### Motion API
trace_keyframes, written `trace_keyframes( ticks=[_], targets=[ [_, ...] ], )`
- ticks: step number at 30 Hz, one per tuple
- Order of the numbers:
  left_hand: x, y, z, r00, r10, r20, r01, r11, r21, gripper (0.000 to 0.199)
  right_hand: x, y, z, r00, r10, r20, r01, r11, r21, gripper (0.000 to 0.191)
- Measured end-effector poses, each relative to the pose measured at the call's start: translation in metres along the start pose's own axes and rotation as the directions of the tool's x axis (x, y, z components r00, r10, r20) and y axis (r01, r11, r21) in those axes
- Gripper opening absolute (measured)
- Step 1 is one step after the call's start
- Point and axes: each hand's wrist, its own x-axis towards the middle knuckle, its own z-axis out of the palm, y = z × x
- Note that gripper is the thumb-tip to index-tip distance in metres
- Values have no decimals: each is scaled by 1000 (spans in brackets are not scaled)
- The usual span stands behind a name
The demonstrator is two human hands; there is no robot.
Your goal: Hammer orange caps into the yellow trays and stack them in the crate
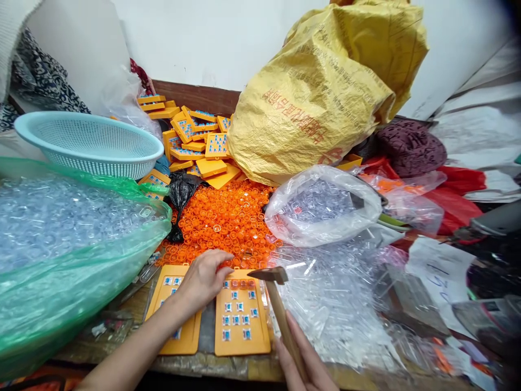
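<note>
My right hand [303, 358] is wrapped around the wooden handle of a hammer [283, 312], whose dark metal head hangs just above the upper right corner of an orange board [260, 345]. Small blue-and-clear squares dot this board, and several orange caps [243, 284] line its upper row. My left hand [205, 279] is by the board's top left corner, thumb and forefinger curved and apart; nothing shows between them. Under my left forearm lies a second orange board [191, 342] with similar squares, partly covered. Just beyond both boards spreads a heap of orange caps [226, 217].
Left is a green bag [134, 239] of clear pieces, with a blue basket [150, 152] behind it. Orange boards [215, 144] are piled at the back beside a yellow sack [301, 108]. On the right are a white bag [325, 233] and loose clear plastic pieces [325, 298].
</note>
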Motion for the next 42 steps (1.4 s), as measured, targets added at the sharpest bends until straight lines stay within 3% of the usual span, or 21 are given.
trace_keyframes(
  ticks=[2, 6, 9, 11, 14, 19, 26, 31, 35, 42],
  targets=[
    [10, 1, -1, 998, 68, 1, -67, 992, 103, 18, -2, 2, 2, 996, 82, -31, -81, 996, 25, 40],
    [14, 4, -6, 998, 69, 9, -70, 991, 117, 20, -3, 5, 2, 985, 169, -44, -166, 984, 64, 44],
    [1, 7, -17, 999, 33, 24, -35, 998, 49, 18, -4, 6, 2, 975, 213, -57, -209, 975, 71, 46],
    [-10, 9, -22, 995, -3, 96, 6, 999, -32, 16, -4, 5, 3, 974, 218, -54, -214, 974, 79, 46],
    [-21, 8, -19, 985, -2, 172, 14, 998, -68, 18, -3, 3, 4, 985, 172, -17, -170, 981, 89, 41],
    [-26, 5, -5, 990, 45, 134, -43, 999, -24, 24, -1, 3, 7, 998, -28, 49, 24, 997, 70, 30],
    [-30, -2, 2, 991, 110, 77, -108, 994, -31, 26, 7, 0, 4, 944, -255, 211, 252, 967, 39, 38],
    [-35, -11, 11, 995, 96, -36, -98, 994, -55, 52, 15, -7, -1, 893, -308, 328, 330, 944, -11, 41],
    [-36, -11, 14, 997, 33, -72, -41, 992, -121, 58, 19, -13, -6, 865, -323, 384, 376, 924, -69, 43],
    [-32, -5, 9, 999, -39, -36, 34, 991, -129, 63, 21, -15, -10, 883, -310, 353, 340, 940, -26, 44]
  ],
)
